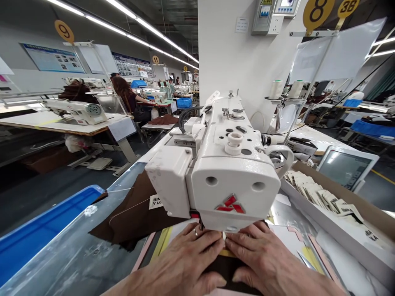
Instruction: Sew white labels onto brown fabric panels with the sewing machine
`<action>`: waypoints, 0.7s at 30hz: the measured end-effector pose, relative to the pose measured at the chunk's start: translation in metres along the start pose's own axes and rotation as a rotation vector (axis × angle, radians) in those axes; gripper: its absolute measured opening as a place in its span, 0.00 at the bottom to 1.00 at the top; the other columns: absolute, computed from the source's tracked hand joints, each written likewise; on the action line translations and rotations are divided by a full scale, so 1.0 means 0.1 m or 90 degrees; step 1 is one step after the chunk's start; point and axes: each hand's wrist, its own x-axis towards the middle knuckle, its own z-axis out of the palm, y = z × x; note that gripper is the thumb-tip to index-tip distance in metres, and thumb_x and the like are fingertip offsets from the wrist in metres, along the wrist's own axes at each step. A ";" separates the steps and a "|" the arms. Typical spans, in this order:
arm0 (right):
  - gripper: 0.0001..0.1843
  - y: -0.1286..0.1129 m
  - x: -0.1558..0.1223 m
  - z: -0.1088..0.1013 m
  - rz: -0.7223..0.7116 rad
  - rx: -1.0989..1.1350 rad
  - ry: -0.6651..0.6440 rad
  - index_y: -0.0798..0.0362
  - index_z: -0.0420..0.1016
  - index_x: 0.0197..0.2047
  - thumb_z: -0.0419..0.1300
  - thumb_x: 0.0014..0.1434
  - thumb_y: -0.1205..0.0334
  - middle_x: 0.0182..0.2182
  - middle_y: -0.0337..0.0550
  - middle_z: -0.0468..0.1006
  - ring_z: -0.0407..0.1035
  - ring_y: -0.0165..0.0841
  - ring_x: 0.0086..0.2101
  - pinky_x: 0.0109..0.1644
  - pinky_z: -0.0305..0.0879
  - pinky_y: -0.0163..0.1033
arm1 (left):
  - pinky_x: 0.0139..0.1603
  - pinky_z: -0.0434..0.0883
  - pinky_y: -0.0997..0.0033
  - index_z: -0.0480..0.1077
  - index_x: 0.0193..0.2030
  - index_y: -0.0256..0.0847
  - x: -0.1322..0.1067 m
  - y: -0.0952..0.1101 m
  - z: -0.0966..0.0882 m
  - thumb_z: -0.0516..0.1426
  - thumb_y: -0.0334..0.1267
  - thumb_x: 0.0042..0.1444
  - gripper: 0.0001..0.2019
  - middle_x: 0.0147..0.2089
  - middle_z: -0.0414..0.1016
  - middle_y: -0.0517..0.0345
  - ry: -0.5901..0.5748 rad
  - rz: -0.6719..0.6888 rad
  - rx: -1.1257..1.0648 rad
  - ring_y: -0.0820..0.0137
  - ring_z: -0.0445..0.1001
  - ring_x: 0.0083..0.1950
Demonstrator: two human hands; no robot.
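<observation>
At the lower left of the frame, a blue plastic tub [40, 230] sat beside the work, while a seated co-worker [123, 96] was at another machine farther off in the upper left. Left of centre, a loose dark brown sheet [135, 213] lay partly under the side of the white sewing machine head [216, 172]; whether it was fabric or leather could not be told. At lower centre, the left hand [182, 261], with a ring on one finger, lay flat with its fingers spread, the grip open and pressing down without closing on anything. Directly below the front of the machine head, a dark brown panel [228, 269] lay between the two hands, its visible length running from the near edge of the frame toward the machine. Neither hand was clearly nearer to it, and both rested on or just beside it. The right hand [265, 259] mirrored the left, flat and open, its fingertips almost meeting the other hand's. Farther right, a cardboard tray of printed labels [321, 193] lay beside a tablet screen [345, 168].
</observation>
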 end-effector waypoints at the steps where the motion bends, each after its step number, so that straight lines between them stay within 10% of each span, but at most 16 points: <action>1: 0.25 0.00 0.00 0.00 0.001 0.005 0.001 0.50 0.75 0.67 0.58 0.76 0.44 0.61 0.43 0.81 0.75 0.42 0.53 0.62 0.67 0.48 | 0.77 0.63 0.47 0.64 0.73 0.43 0.04 0.04 0.00 0.69 0.39 0.65 0.33 0.71 0.73 0.51 -0.006 -0.018 -0.001 0.52 0.72 0.70; 12: 0.26 -0.02 0.01 -0.09 0.044 0.057 -0.080 0.46 0.73 0.70 0.51 0.79 0.44 0.66 0.41 0.77 0.73 0.44 0.57 0.65 0.66 0.52 | 0.73 0.67 0.40 0.68 0.70 0.41 0.15 0.19 0.23 0.72 0.49 0.61 0.34 0.65 0.75 0.43 0.005 -0.089 0.050 0.45 0.75 0.65; 21: 0.24 0.05 -0.04 0.04 0.017 0.016 -0.022 0.49 0.76 0.67 0.57 0.77 0.46 0.64 0.39 0.78 0.74 0.43 0.56 0.63 0.68 0.53 | 0.76 0.65 0.43 0.60 0.77 0.51 -0.08 -0.09 0.08 0.66 0.31 0.65 0.36 0.74 0.69 0.57 0.002 -0.028 0.048 0.50 0.68 0.74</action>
